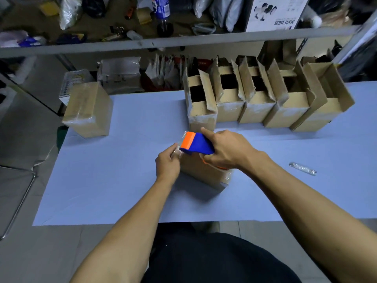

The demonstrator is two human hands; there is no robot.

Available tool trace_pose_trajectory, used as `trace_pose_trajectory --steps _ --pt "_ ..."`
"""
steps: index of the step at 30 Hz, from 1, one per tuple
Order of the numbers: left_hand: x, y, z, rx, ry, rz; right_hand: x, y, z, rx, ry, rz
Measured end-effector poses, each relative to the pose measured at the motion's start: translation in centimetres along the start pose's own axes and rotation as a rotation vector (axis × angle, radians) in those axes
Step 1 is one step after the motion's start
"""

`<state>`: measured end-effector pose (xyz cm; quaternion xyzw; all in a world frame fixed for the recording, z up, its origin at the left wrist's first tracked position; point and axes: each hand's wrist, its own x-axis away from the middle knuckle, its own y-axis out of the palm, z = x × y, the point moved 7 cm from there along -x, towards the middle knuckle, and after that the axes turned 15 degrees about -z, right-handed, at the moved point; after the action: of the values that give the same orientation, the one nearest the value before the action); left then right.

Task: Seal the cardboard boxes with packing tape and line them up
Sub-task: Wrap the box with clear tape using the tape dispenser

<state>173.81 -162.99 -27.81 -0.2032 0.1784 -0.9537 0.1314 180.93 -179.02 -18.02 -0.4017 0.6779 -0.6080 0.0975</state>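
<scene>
This is a packing or shipping room in a small warehouse. A metal shelf (183,40) across the far side is heaped with grey mailer bags (222,9), plastic-wrapped parcels and loose odds and ends. On the pale blue table (122,180) a row of open cardboard boxes (265,99) stands at the far right, and one taped-up box (87,111) sits at the far left. Behind the table, wrapped parcels (120,74) and packets are stacked against the shelf frame.
</scene>
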Motion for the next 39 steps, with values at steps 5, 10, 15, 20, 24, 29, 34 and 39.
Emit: trace_pose_trajectory --steps 5,10,15,20,24,29,34,39 --pt "0.7 0.4 0.8 -0.006 0.027 0.0 1.9 0.6 0.7 -0.035 0.039 -0.001" --pt "1.4 -1.9 -1.2 0.022 -0.004 0.028 1.2 1.1 -1.7 -0.015 0.039 -0.007" --pt "0.9 -5.1 -3.2 -0.028 -0.032 -0.006 -0.3 1.5 -4.9 -0.034 -0.015 -0.002" --pt "0.2 -4.9 -3.6 -0.036 -0.03 -0.04 0.4 2.2 -4.3 -0.069 0.046 -0.02" --pt "-0.1 -5.1 -3.5 -0.062 -0.018 -0.046 2.2 2.7 -3.1 -0.076 0.099 -0.005" --pt "-0.4 -5.0 -3.0 -0.064 -0.014 -0.063 6.6 3.8 -0.4 -0.109 0.165 -0.014" --pt "0.0 -4.8 -3.2 -0.032 -0.025 -0.044 9.6 5.5 0.6 -0.195 0.179 0.029" --pt "0.3 -4.3 -2.7 -0.021 -0.035 -0.026 10.6 6.9 1.1 -0.224 0.161 0.04"
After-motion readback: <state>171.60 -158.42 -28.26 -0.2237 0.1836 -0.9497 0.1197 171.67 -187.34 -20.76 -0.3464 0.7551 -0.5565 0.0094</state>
